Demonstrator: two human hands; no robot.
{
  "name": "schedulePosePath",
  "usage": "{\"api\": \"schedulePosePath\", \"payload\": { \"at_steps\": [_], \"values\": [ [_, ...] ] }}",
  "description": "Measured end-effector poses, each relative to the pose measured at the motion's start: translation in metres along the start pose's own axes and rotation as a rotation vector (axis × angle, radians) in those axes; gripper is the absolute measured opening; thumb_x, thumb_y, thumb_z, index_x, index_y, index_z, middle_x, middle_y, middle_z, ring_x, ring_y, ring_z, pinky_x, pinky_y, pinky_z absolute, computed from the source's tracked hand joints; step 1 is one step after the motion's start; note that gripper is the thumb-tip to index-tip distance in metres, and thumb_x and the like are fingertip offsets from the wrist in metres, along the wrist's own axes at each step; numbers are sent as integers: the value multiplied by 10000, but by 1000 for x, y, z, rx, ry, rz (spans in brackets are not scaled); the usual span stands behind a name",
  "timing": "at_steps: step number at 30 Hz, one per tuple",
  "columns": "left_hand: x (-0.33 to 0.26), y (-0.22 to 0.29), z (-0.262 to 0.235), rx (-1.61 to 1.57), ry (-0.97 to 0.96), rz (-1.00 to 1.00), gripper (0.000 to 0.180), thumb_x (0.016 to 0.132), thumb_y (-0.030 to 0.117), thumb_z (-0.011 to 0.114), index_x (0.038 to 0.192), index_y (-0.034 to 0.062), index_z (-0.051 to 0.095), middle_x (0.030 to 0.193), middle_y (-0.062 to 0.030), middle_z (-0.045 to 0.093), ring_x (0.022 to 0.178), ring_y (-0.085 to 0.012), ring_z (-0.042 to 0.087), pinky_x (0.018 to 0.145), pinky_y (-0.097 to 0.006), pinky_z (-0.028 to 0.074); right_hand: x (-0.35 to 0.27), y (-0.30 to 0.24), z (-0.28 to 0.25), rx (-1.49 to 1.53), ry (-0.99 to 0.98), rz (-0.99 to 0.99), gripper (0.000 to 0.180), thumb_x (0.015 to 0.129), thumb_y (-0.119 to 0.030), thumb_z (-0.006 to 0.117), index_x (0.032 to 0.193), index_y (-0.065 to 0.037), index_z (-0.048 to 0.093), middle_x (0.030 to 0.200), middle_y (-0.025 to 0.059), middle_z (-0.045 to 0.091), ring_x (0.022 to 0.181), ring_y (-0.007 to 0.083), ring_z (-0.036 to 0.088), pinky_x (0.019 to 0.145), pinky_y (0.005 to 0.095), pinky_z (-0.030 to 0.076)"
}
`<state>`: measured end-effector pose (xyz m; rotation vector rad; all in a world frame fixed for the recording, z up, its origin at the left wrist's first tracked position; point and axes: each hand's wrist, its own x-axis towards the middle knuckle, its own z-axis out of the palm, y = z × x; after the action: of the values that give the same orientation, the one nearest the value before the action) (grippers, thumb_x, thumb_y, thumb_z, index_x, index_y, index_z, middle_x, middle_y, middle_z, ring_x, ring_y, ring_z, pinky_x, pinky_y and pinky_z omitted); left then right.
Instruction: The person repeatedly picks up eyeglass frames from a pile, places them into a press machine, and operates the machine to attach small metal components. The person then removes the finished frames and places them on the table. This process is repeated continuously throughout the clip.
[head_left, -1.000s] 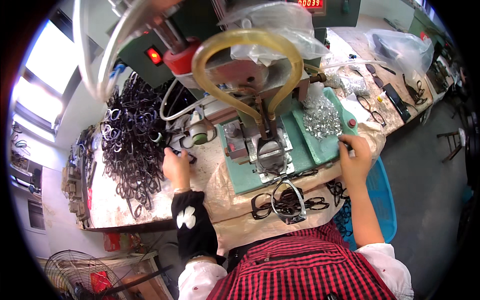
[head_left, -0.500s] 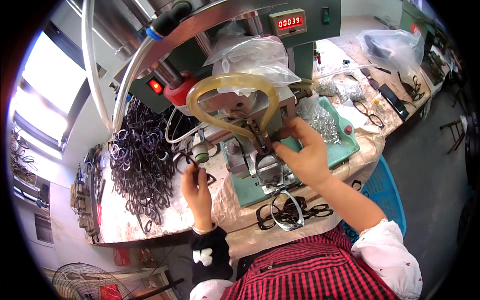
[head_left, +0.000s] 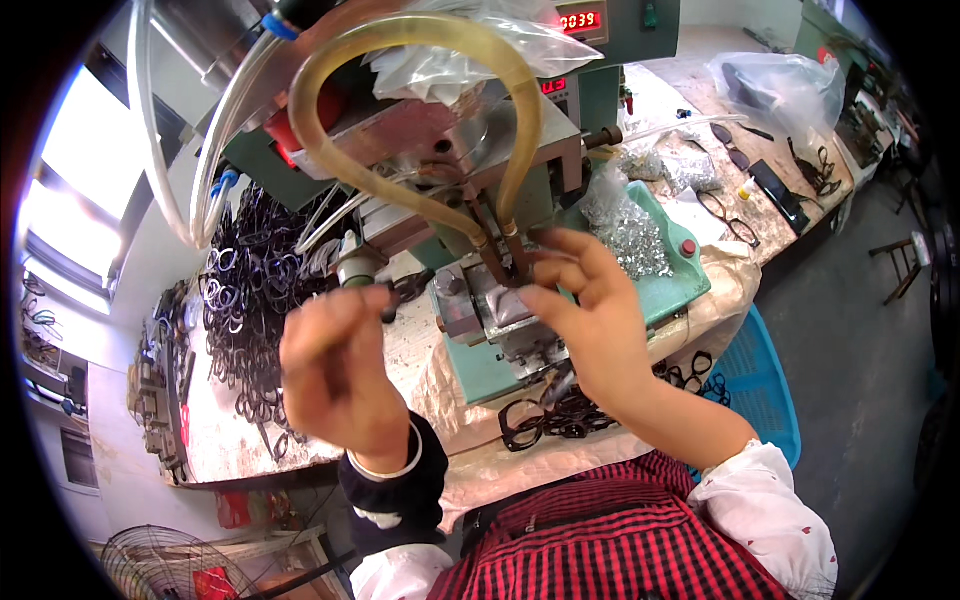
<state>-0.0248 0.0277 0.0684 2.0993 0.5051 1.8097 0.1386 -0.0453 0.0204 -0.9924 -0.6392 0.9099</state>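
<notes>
My right hand is at the machine's working point, its thumb and fingertips drawn together beside two dark metal jaws. Whatever lies between those fingers is hidden. Under the jaws is a small metal fixture on a green base. A blurred grey piece shows just below my right hand. My left hand is raised to the left of the fixture, smeared by motion, with its fingers curled in. Close to its fingertips is a metal and green knob; what that hand holds cannot be made out.
A thick yellowish hose loops above the jaws. Dark spectacle frames lie at the bench's front edge, and a large heap of frames is at left. A green tray holds small metal parts. A blue basket stands at right.
My left hand has risen closer, away from the bench. The grey spectacle frame under the jaws no longer shows there. My right hand has shifted slightly left; the view has shifted too.
</notes>
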Motion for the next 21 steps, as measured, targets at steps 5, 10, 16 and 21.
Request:
{"api": "schedulePosePath", "payload": {
  "at_steps": [5, 10, 16, 21],
  "values": [
    [-66, -7, 18, 110, -339, 320, 296, 718, 65, 766, 998, 159, 765, 1047, -59, 714, 734, -198, 550, 735, -382, 541, -5, -11, -35, -531, -181, -258, 493, 876, 13, 613, 1363, -5, 536, 1226, 144, 678, 1166, 234, 641, 987, 336, 489],
    [-83, -17, 48, 198, -390, 466, 359, 741, 70, 733, 1090, 149, 722, 1143, -78, 669, 893, -224, 612, 803, -412, 582, 5, 39, -123, -915, 51, -245, 258, 867, 1, 590, 1107, -2, 686, 1016, 168, 731, 975, 285, 714, 853, 364, 542],
    [-91, -16, 46, 232, -421, 421, 381, 743, 38, 722, 1104, 158, 702, 1194, -96, 661, 858, -252, 613, 789, -463, 567, 31, 21, -138, -754, 328, -444, 190, 850, -18, 612, 1021, -14, 695, 1021, 147, 716, 964, 320, 686, 876, 362, 516],
    [-91, -20, 48, 204, -413, 427, 392, 739, 57, 751, 1115, 156, 704, 1191, -93, 661, 838, -243, 595, 777, -460, 568, 13, 36, -151, -1197, 209, -406, 143, 773, -52, 670, 913, -29, 683, 943, 115, 664, 952, 318, 632, 855, 397, 495]
  ]
}}
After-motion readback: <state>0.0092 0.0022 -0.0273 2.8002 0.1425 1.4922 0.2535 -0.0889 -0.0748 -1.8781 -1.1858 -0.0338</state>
